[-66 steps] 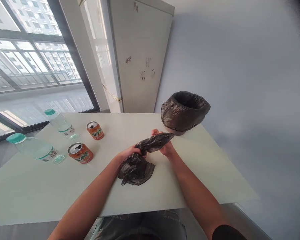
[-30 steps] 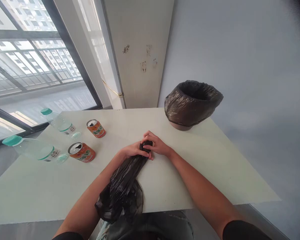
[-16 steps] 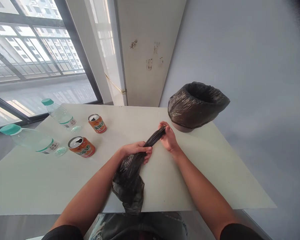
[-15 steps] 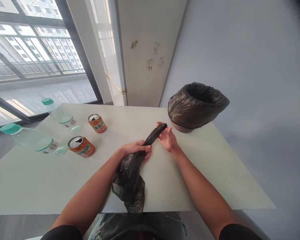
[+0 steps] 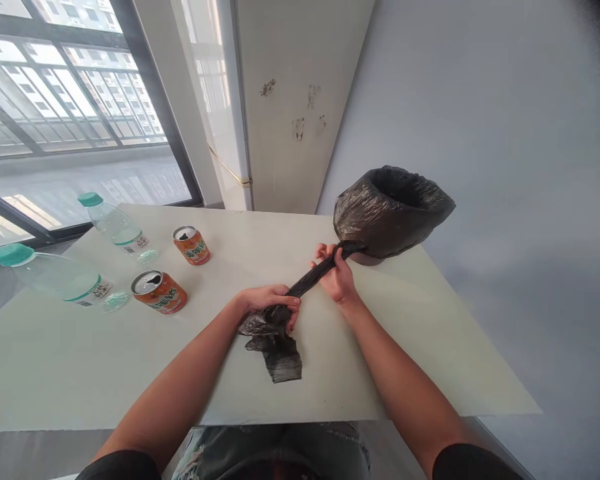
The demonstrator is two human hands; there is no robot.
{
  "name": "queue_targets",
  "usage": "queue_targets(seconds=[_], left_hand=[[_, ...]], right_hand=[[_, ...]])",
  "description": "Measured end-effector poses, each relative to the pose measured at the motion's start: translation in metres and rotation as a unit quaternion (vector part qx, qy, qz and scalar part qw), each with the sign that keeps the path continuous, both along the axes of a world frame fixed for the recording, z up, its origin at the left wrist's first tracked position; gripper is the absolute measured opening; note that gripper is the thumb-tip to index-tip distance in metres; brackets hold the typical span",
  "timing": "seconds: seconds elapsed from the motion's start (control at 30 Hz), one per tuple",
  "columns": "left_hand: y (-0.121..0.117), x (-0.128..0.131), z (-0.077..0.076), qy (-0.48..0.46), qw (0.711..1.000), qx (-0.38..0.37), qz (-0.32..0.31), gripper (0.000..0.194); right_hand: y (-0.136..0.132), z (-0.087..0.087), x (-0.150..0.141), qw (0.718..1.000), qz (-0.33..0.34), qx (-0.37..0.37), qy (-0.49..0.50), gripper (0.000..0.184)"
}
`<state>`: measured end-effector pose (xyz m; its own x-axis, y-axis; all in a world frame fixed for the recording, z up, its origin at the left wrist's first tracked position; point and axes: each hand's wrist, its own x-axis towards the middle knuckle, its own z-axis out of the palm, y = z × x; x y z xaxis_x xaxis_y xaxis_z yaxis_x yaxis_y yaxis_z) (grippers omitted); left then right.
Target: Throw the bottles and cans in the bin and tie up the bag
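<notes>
While its crumpled end lies on the desk, the black trash bag is gripped by the left hand and drawn taut by the right hand, both clenched, just before the lined bin.

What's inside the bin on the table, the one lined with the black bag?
The bin shows only its black liner folded over the rim, with a dark opening. The bottom is hidden from this angle, so any contents cannot be seen.
</notes>
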<state>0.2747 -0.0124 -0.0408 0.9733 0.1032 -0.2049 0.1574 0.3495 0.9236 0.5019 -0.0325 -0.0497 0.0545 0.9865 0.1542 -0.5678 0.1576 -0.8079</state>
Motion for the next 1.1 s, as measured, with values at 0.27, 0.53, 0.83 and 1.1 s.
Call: queue_targets(seconds=[0.27, 0.53, 0.83, 1.1], left_hand=[[0.0, -0.001, 0.0, -0.005, 0.999, -0.029, 0.029, 0.044], [0.001, -0.004, -0.005, 0.008, 0.991, -0.089, -0.096, 0.03], [0.012, -0.005, -0.011, -0.05, 0.996, -0.053, 0.041, 0.028], [0.018, -0.006, -0.015, -0.045, 0.992, -0.116, 0.033, 0.104]], right_hand=[[-0.012, 0.0, -0.014, 0.979, 0.188, 0.025, -0.068, 0.05], [-0.006, -0.003, -0.007, 0.998, 0.005, 0.038, -0.048, 0.02], [-0.004, -0.014, -0.002, 0.791, -0.123, 0.212, -0.561, 0.03], [-0.004, -0.014, -0.002, 0.732, -0.16, 0.25, -0.614, 0.034]])
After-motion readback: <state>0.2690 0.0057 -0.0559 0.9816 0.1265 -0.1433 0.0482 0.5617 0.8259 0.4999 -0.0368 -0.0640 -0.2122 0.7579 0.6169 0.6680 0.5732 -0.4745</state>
